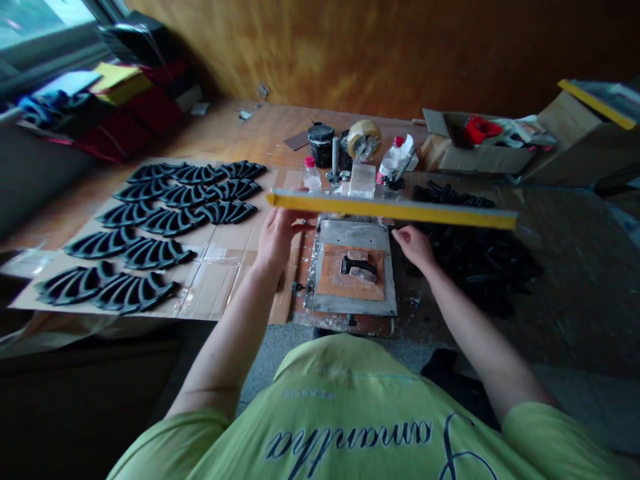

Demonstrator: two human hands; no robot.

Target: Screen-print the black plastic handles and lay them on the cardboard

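A lime-green T-shirt (pixel 350 407) with dark script lettering lies nearest the camera. Beyond it, a black bracket-like part (pixel 367 269) sits on an orange-brown block (pixel 330 273), which rests on a grey metal plate (pixel 313 301). A yellow-edged frame (pixel 395 209), seen edge-on, is raised above the plate's far end. The two hands are well apart: the left hand (pixel 277 239) is at the frame's left end, the right hand (pixel 414 245), fingers curled, just right of the plate; whether either grips the frame I cannot tell. Black fan-shaped pieces (pixel 157 253) line cardboard (pixel 213 280) at left; a dark heap (pixel 485 260) lies right.
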